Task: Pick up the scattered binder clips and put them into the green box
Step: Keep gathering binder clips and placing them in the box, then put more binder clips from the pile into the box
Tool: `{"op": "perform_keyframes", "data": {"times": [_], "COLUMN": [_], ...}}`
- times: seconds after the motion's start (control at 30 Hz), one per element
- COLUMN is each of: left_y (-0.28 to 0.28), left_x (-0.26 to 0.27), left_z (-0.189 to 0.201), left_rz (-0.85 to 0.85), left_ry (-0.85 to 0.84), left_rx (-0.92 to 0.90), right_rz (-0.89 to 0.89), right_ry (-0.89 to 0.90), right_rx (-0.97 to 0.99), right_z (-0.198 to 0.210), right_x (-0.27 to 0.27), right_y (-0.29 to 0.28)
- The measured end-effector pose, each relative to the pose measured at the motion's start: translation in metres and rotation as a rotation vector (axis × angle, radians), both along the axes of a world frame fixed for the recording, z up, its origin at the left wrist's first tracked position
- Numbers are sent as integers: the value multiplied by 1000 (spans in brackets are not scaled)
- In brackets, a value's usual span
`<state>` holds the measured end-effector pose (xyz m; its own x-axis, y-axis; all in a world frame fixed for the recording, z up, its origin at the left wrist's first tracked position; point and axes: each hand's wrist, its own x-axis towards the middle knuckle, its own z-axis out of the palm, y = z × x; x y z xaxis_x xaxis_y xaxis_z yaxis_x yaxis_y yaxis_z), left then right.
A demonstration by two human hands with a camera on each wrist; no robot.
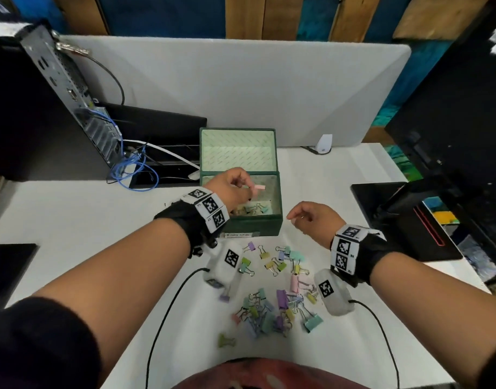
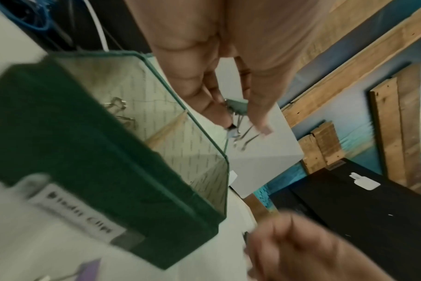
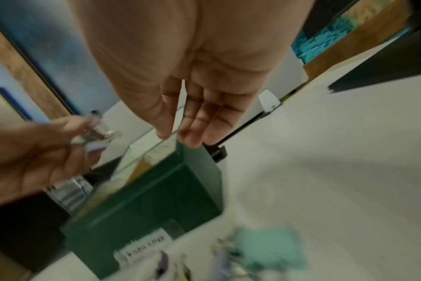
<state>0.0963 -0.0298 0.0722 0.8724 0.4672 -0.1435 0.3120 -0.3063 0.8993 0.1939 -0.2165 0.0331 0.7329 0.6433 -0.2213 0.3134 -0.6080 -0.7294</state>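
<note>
The green box (image 1: 252, 226) (image 2: 84, 152) (image 3: 144, 209) stands open in the middle of the white table, its lid tipped back. A few binder clips (image 1: 255, 209) lie inside it. My left hand (image 1: 248, 186) (image 2: 245, 125) hovers over the box and pinches a small bunch of binder clips (image 1: 258, 187) (image 2: 237, 106) (image 3: 96, 146); a pink one sticks out. My right hand (image 1: 293, 217) (image 3: 180, 136) hangs just right of the box, fingers relaxed and holding nothing. Several pastel binder clips (image 1: 280, 276) lie scattered on the table in front of the box.
A computer tower (image 1: 30, 108) with blue cables (image 1: 134, 169) stands at the back left. A black device (image 1: 404, 220) sits at the right, a black pad (image 1: 8, 265) at the left edge. A white divider panel (image 1: 241, 88) closes the back.
</note>
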Motion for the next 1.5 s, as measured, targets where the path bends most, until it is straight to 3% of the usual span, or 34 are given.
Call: {"op": "perform_keyframes", "data": {"times": [0.13,0.23,0.37,0.5,0.67,0.8,0.97,1.2,1.5], "left_y": [-5,-5,-5,-4,-1,-6,-20,-20,-23], "left_x": [19,17,2,-23,-52,-65,-75,-70,-59], "left_z": [2,-6,-13,-26,-57,-69,-77,-85,-90], "left_rz": [76,57,1,-240,-540,-662,-641,-589,-528], "left_ry": [15,84,115,356,705,850,782,675,610], "left_rx": [-25,118,73,128,560,602,658,599,580], "right_rz": [77,90,125,296,488,582,674,766,670], "right_ry": [-6,-13,-21,-95,-177,-241,-284,-352,-248], "right_rx": [-130,-164,-255,-408,-538,-694,-681,-659,-562], "right_z": [-13,-17,-20,-21,-25,-33,-42,-44,-45], "right_x": [-4,-4,-4,-9,-18,-22,-31,-43,-42], "right_y": [-21,-31,-32,-23,2,16,32,44,45]}}
